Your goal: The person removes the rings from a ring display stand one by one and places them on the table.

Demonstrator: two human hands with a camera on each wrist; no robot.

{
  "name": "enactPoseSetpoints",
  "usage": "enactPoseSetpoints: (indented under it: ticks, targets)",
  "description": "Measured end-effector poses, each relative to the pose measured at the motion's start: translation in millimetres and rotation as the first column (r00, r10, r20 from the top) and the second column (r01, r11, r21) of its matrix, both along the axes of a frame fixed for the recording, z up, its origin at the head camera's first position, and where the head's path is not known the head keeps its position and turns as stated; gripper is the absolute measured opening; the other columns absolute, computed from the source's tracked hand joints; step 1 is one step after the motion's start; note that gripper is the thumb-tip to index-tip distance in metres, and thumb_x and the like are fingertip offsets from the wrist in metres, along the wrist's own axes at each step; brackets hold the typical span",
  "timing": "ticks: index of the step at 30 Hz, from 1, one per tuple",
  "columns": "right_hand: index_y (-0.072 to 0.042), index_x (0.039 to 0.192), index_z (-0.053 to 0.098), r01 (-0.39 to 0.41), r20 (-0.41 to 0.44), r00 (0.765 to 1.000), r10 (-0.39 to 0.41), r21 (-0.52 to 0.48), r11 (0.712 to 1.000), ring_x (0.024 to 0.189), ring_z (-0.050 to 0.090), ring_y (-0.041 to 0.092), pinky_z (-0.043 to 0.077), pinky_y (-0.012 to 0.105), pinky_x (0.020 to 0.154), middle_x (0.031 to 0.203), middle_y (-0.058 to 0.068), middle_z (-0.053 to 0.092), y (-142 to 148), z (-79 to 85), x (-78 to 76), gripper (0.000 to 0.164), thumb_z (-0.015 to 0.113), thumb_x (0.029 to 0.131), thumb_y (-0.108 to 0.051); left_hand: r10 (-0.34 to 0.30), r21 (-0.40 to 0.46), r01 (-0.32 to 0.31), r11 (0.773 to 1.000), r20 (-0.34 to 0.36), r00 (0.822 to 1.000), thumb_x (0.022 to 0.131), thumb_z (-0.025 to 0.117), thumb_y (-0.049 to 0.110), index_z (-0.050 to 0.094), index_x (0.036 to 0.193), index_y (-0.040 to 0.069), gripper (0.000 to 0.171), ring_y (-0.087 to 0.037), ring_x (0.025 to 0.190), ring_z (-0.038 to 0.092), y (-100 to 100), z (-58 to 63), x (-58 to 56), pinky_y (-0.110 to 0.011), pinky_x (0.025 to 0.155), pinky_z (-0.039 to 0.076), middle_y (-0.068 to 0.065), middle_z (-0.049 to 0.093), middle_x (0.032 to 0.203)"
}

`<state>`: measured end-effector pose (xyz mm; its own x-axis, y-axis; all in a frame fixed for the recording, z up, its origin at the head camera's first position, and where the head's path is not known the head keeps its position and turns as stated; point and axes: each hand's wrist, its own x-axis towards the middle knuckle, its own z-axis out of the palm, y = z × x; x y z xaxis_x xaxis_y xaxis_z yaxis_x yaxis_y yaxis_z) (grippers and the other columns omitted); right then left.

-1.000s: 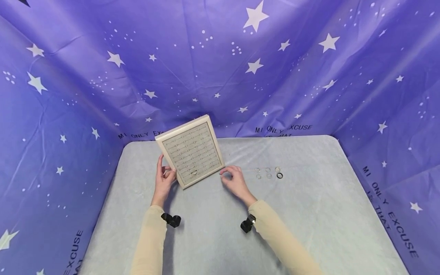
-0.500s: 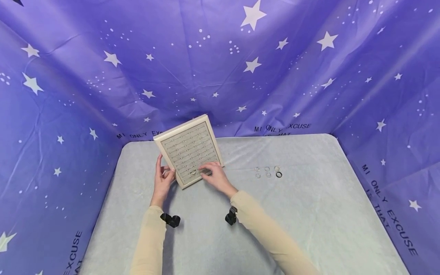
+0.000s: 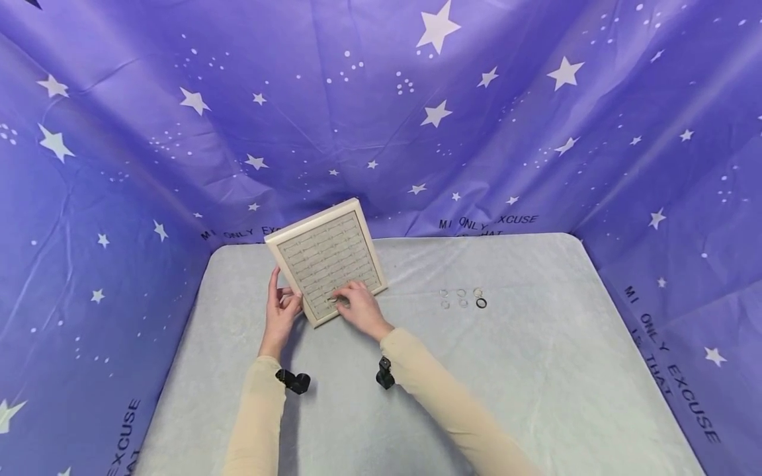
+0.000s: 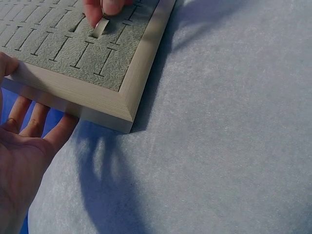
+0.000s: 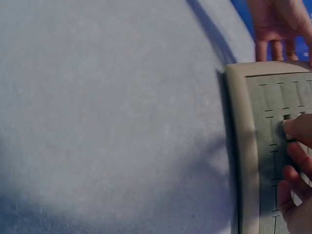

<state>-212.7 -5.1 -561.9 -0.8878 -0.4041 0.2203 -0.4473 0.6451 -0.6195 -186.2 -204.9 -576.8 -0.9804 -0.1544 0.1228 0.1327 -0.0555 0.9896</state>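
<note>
A ring display tray [image 3: 312,228] with a pale wooden frame and slotted grey padding stands tilted up. My left hand [image 3: 280,320] holds its lower left side, thumb on the frame and fingers behind, as the left wrist view shows. With thumb and finger, my right hand [image 3: 360,311] pinches a silver ring [image 4: 101,28] that sits partly in a slot near the tray's bottom edge. In the right wrist view the fingers [image 5: 297,129] mostly cover that ring.
Several loose rings [image 3: 461,293] lie in two short rows on the grey cloth-covered table [image 3: 536,370], right of the tray. One of them is a black ring [image 3: 481,303]. A purple star-printed curtain [image 3: 381,132] surrounds the table's back and sides.
My right hand has moved left from beside the tray's lower right corner onto the ring in the slot and now pinches it. The left hand and tray have stayed nearly still.
</note>
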Motion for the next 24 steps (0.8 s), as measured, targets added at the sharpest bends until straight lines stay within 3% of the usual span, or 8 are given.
enactPoseSetpoints:
  ticks: [4,11,17,24]
  targets:
    - [-0.012,0.091,0.072,0.034,-0.028,0.999,-0.035,-0.013,0.999,0.094,0.050,0.019,0.045,0.028,0.080,0.092,0.001,0.058,-7,-3.4,-0.4,0.011,0.075,0.081,-0.010,0.000,0.010,0.001,1.000,-0.016,1.000,0.095,0.060,0.011,0.020,0.155,0.031,0.075,-0.007,0.083,0.062,-1,-0.9,1.3,-0.020,0.071,0.054,-0.010,0.044,0.107]
    - [-0.013,0.080,0.067,0.119,-0.018,0.993,-0.121,-0.078,0.990,0.091,0.046,0.018,0.043,0.027,0.076,0.083,-0.002,0.049,-14,-8.9,-0.5,0.013,0.078,0.075,-0.012,0.018,-0.014,-0.017,1.000,0.068,0.998,0.096,0.055,0.000,0.013,0.156,0.028,0.079,-0.006,0.083,0.061,1,4.1,0.1,-0.021,0.074,0.055,-0.015,0.043,0.112]
    - [-0.012,0.081,0.064,0.114,-0.024,0.993,-0.117,-0.088,0.990,0.093,0.044,0.020,0.041,0.031,0.081,0.086,-0.001,0.048,-15,-9.8,1.0,0.013,0.076,0.077,-0.008,0.024,-0.022,-0.022,1.000,0.094,0.995,0.096,0.055,0.000,0.013,0.156,0.029,0.079,-0.006,0.084,0.062,0,4.1,-0.8,-0.021,0.075,0.054,-0.014,0.043,0.112]
    - [-0.008,0.081,0.062,0.061,0.033,0.998,-0.056,-0.169,0.984,0.096,0.043,0.023,0.040,0.034,0.086,0.088,0.001,0.049,-10,-9.2,1.7,0.013,0.073,0.077,-0.003,0.021,-0.040,-0.017,0.999,0.109,0.994,0.097,0.055,0.000,0.013,0.156,0.032,0.079,-0.006,0.085,0.063,-1,4.3,0.0,-0.022,0.075,0.055,-0.012,0.044,0.112]
